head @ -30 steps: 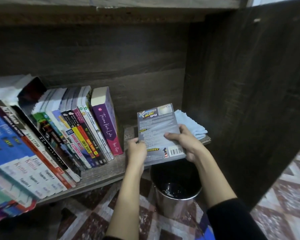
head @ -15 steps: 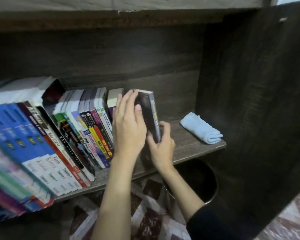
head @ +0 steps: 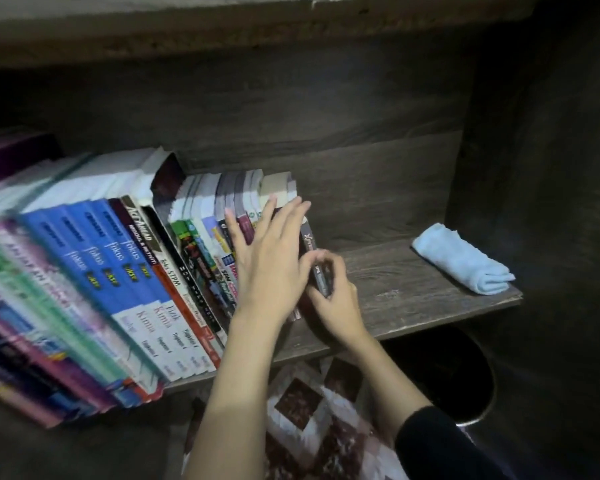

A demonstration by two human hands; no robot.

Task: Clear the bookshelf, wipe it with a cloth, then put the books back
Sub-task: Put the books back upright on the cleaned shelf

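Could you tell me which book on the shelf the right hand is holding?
The thin grey book ending the row at its right; the right hand pinches its spine.

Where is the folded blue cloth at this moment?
In the head view, the blue cloth lies at the right end of the shelf, beside the dark side panel, well clear of the books.

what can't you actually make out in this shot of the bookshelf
All in the head view:
1. Grey book: only the spine shows, its lettering is blurred and the lower part is covered by the right hand.
2. Middle books: spines partly covered by the left hand.
3. Far-left books: motion blur, and cut off by the frame edge.
4. Bin: dark inside, with its top hidden by the shelf.
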